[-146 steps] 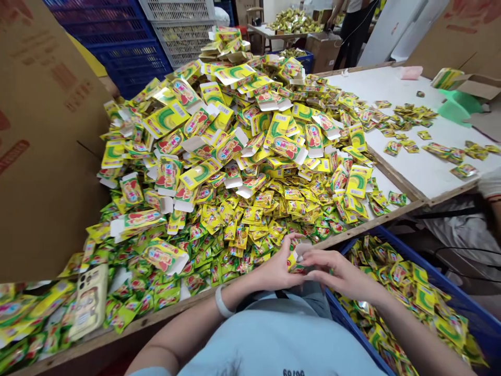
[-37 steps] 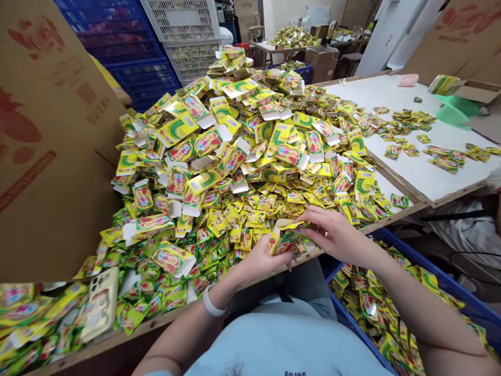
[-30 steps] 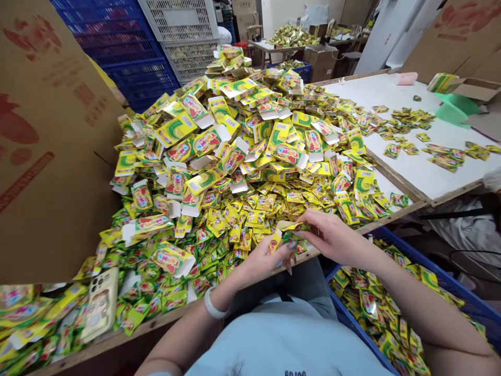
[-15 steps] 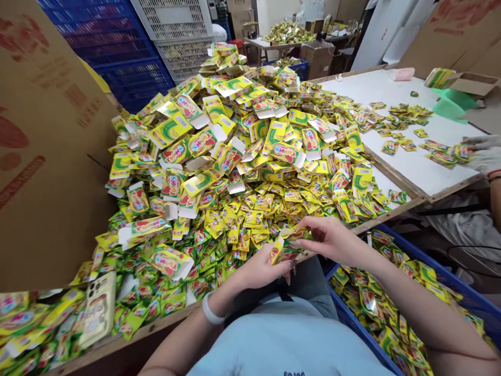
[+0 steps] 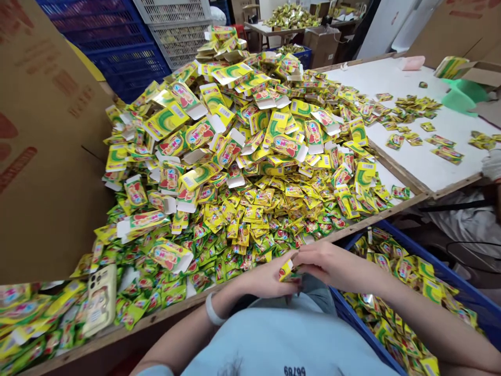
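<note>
Close to my body, just off the table's front edge, my left hand [image 5: 270, 277] is wrapped around a small yellow candy box [image 5: 286, 270]. Only one end of the box shows between the fingers. My right hand [image 5: 319, 261] is bent over the box's other end, its fingers pressed together there; whether a packet is in them is hidden. Beyond my hands lies a heap of small yellow and green candy packets [image 5: 254, 214]. Behind and above it rises a tall pile of flat yellow candy boxes [image 5: 230, 149], many with white end flaps sticking out.
A blue crate [image 5: 442, 284] full of filled boxes stands below on my right. On the left are a large cardboard carton [image 5: 50, 172] and a phone [image 5: 100, 302]. Another person's gloved hand [image 5: 492, 164] is at the right edge, by the white tabletop [image 5: 422, 172].
Both hands have come lower and closer to my body with the box. My right fingers have moved from the open flap down onto the box end. The co-worker's hand has shifted right.
</note>
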{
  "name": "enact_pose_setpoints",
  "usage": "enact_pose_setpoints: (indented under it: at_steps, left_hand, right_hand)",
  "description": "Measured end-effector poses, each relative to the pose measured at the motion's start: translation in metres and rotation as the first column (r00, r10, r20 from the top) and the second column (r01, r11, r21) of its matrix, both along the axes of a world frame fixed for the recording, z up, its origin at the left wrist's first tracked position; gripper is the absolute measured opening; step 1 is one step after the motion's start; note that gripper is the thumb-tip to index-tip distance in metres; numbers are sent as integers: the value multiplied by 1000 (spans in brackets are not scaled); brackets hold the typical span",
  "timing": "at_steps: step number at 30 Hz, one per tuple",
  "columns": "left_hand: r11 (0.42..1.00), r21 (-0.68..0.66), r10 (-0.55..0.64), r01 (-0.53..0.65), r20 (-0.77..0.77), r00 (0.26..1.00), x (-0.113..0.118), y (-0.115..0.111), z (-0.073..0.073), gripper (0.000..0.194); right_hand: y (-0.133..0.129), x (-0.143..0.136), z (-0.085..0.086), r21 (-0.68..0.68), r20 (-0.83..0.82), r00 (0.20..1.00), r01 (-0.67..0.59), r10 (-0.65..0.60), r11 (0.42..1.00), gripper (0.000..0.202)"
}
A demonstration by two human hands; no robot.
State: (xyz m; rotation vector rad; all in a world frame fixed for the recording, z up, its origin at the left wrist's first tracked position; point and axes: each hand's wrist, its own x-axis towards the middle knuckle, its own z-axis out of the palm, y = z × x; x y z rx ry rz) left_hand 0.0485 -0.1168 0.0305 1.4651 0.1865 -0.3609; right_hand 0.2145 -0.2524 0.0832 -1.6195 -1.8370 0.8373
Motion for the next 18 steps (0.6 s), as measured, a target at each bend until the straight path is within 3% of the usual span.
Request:
enact_pose_setpoints:
  at_steps: [2,4,7,9,12,14,15,17,18]
  left_hand:
    - [995,-91,28,-31,-32,999,-2,-5,-7,51]
    - [988,-146,51,-57,-48,998,-4,-8,-11,57]
    - [996,-81,17,-22,-58,998,-3,-10,-11,72]
    - [999,-40,-14,12,-62,998,3,-12,-11,81]
    - [999,8,33,-33,92,995,18,-11,-12,92]
    - [971,175,112,-160,256,960,28,-5,-14,86]
    - [919,305,145,-249,325,935,31,0,-15,72]
    - [723,574,166,-385,397,903,36,10,-20,37]
    - [613,681,154,-401,395,906,37,15,-24,27]
  right_hand:
    - [-6,-4,-14,1,-115,977,179,-178,984,14]
    - [-13,-7,-25,-23,-227,924,310,-307,950,22]
    - [-23,-16,-36,-124,-346,914,181,-214,976,38]
    - [-29,-20,-41,-171,-355,918,121,-176,978,36]
    - [-39,0,-42,-72,-271,918,282,-291,957,31]
    - [-49,38,-36,55,-166,858,499,-485,865,34]
    - [-54,60,-31,139,-84,785,619,-613,773,34]
    - [-59,103,-21,378,138,488,778,-862,501,31]
    - [-59,118,-18,482,235,354,766,-905,425,33]
